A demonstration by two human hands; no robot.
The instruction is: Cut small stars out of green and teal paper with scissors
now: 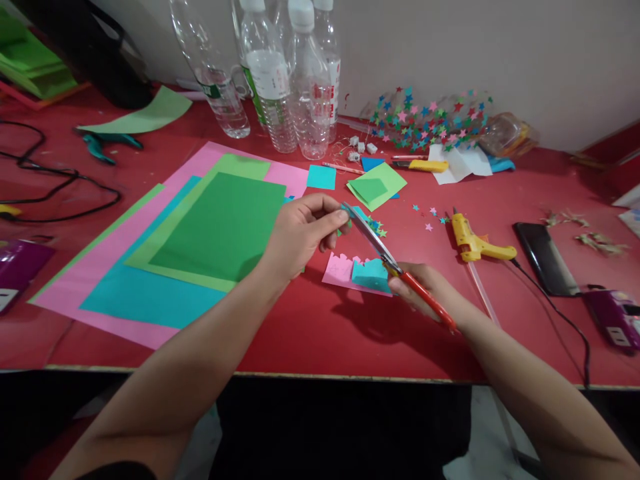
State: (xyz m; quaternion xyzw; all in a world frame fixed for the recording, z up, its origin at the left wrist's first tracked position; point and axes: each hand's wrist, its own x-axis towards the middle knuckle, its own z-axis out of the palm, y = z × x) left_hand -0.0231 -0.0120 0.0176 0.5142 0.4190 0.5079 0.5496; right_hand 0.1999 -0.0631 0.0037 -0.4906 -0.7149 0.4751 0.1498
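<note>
Craft work at a red table (pixel 310 333), seen from the head camera. The right hand (pixel 425 290) was closed around the red handles of a pair of scissors (pixel 385 257), whose blades pointed up and to the left, their tips reaching the left hand (pixel 300 233). That hand pinched a small scrap of paper between thumb and fingers, lifted off the table so that the blades could reach it; the scrap itself was largely hidden by the fingers and its colour could not be told with certainty. Directly below the blades lay a pink piece (pixel 340 270) and a teal piece (pixel 371 275), both with notched upper edges, placed within easy reach of the cutting. A few loose paper stars (pixel 377 228) lay beside the blade tips. To the left, large sheets of coloured paper (pixel 210 233) were stacked flat, green uppermost. A yellow glue gun (pixel 473 243) rested just right of the hands, its cord trailing away. Plastic bottles (pixel 280 80) stood at the wall, near a star-covered bottle (pixel 430 117) lying on its side.
</note>
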